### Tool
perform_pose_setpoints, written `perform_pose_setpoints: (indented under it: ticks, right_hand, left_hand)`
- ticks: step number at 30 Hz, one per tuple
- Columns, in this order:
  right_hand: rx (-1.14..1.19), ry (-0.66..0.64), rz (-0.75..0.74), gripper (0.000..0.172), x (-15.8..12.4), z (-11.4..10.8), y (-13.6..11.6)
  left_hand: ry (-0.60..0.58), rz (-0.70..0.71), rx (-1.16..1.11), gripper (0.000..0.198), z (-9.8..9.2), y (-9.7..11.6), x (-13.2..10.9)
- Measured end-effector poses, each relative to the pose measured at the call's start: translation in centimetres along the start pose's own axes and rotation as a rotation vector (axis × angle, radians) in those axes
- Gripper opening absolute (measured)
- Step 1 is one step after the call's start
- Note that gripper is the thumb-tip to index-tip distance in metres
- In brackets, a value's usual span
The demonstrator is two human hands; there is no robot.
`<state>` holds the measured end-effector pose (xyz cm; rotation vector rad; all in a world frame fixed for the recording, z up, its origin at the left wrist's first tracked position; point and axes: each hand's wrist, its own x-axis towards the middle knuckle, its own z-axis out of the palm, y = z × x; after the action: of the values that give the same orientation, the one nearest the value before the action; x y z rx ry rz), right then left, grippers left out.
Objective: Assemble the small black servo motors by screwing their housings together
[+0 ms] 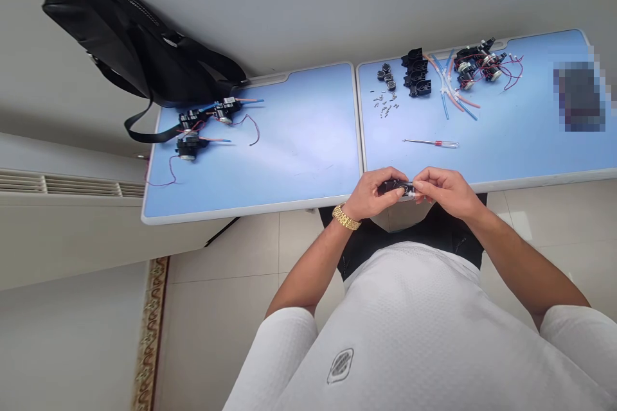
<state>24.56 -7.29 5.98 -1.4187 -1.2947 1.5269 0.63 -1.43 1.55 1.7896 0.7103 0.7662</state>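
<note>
At the table's near edge my left hand (pixel 375 194) is closed around a small black plastic part (pixel 396 187), thumb on top. My right hand (pixel 446 191) pinches at the right end of that part, where a small white piece (pixel 411 192) shows; exactly what its fingertips grip is hidden. Beyond the hands lies a screwdriver (pixel 431 143) with a clear and red handle. Farther back are several black plastic housings (pixel 416 74), a few round dark parts (pixel 386 76) and scattered small screws (pixel 384 103).
Blue and orange tubes (pixel 449 87) lie beside wired black assemblies (pixel 477 64) at the back right. More wired assemblies (pixel 190 146) rest on the left table (pixel 299 135). A black bag (pixel 139 45) leans on the wall. A blurred dark object (pixel 581 96) lies far right.
</note>
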Motion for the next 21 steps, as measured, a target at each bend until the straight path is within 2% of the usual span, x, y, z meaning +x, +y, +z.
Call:
perform_pose_setpoints:
  ticks: [8,11,13,16,18,21]
  right_hand:
    - [-0.008,-0.027,-0.037,0.043,0.2,-0.2,1.0]
    - [-0.039,0.052,-0.074,0.039,0.1,-0.3,0.8]
    - [-0.162,0.207,-0.214,0.031,-0.4,-0.3,0.4]
    - [-0.442,0.433,-0.541,0.022,-1.6,0.0,-0.4]
    - [-0.605,0.451,-0.612,0.024,-2.3,0.3,-0.7]
    - [-0.773,0.392,-0.564,0.026,-2.8,1.0,-0.5]
  left_hand:
    - [0.005,-0.050,-0.041,0.050,-0.1,0.1,0.0]
    - [0.029,-0.056,-0.054,0.051,-0.1,0.2,0.0]
    - [0.051,-0.060,-0.056,0.052,-0.1,0.2,-0.1]
    - [0.066,-0.057,-0.046,0.052,-0.1,0.2,-0.1]
    - [0.068,-0.042,-0.040,0.051,-0.1,0.2,-0.1]
    - [0.068,-0.011,-0.043,0.050,0.0,0.2,0.0]
